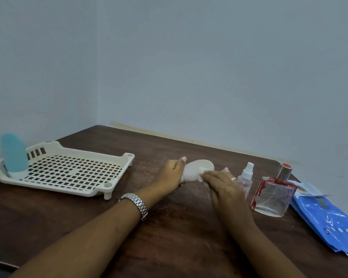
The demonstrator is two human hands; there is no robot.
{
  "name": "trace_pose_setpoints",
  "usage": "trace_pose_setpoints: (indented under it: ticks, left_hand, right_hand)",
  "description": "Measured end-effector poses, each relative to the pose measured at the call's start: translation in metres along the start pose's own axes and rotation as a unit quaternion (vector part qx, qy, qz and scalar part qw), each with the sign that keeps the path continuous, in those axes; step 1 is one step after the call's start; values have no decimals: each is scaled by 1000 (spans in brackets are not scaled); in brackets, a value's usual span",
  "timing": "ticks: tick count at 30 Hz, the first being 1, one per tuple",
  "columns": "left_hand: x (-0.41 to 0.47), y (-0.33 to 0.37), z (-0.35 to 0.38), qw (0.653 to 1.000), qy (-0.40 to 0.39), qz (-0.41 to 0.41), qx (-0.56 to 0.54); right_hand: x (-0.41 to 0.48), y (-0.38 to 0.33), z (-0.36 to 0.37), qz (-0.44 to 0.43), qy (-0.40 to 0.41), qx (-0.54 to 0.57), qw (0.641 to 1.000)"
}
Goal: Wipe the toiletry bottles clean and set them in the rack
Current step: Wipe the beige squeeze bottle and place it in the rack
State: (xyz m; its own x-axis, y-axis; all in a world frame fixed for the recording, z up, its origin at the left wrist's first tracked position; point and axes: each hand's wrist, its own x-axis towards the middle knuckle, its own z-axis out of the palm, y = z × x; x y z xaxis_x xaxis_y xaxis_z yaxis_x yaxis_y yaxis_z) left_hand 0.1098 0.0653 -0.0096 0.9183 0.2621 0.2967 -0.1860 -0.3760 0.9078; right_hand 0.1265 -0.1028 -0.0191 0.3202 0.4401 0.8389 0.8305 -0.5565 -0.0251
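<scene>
Left hand [172,173] was curled round the narrow end of the cream bottle [197,167], thumb on top, a firm grasp. Right hand [223,185] lay over the bottle's near side with fingers almost straight, pressing a small white wipe [201,176] on it. We couldn't tell if the thumb also pinched the wipe. The bottle was on its side, low over the table [179,237]. Contact with the table wasn't clear. Its long axis ran from the left hand out to the right and slightly away from us, broad end free. The key relation, as we read it, was that the rack [117,160] sat well to the left, on the left hand's side, with nothing between the two. So the left hand was nearer and already held the bottle, and the right only had to lift off. We judged the bottle would need turning from lying to upright to stand like the blue bottle [14,157], which stood in the rack's far-left corner. The rest of the grid floor was free. Just right of the right hand stood a small spray bottle [245,179], then a clear perfume bottle [273,194], and beyond those a blue packet [327,221]. We counted those two bottles as not yet racked, so roughly one done, one in hand and two to go.
</scene>
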Motion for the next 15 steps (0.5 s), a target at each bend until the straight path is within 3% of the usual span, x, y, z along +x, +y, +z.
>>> trace_pose_setpoints:
  ticks: [5,15]
  left_hand:
    - [-1,3,0,999,-4,-5,-50]
    - [-7,6,2,999,-37,-17,-12]
  right_hand:
    - [-1,-13,2,-98,-42,-32,994]
    - [5,13,-7,24,37,-14,999]
